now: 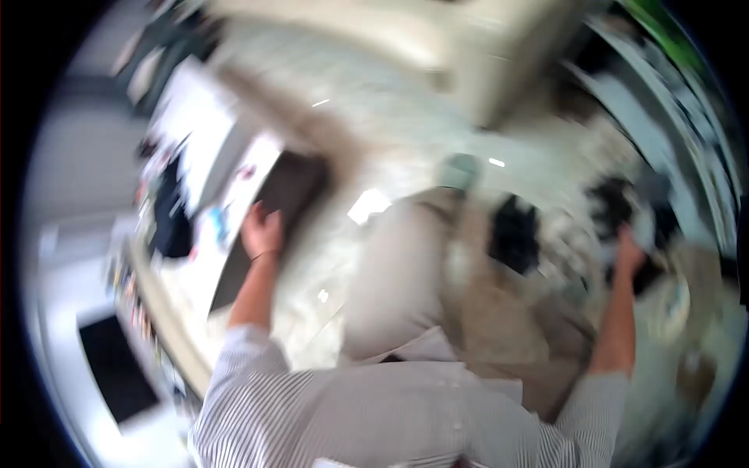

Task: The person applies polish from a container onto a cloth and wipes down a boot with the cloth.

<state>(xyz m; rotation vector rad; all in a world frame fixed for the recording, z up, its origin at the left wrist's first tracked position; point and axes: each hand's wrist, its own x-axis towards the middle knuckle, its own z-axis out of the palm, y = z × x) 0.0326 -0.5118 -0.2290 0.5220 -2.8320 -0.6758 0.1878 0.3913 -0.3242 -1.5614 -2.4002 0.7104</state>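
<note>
My left hand (263, 232) is stretched out beside the dark side panel (290, 186) of a low white-topped unit. Its fingers are apart, and nothing shows in them. My right hand (630, 251) reaches low on the right, its fingers closed at a pale grey item (644, 225) that motion blur keeps me from naming. Close by it lies a dark, furry-looking thing (608, 201). A black pair of what look like shoes (515, 234) rests on the floor between my leg and that hand.
A cream sofa-like piece (488, 66) stands ahead. Shelving (663, 117) runs along the right. On the left are a white tabletop (191, 285) with dark cloth (172, 210) and a black screen-like panel (118, 366). My slippered foot (459, 171) is on the shiny tiled floor (312, 331).
</note>
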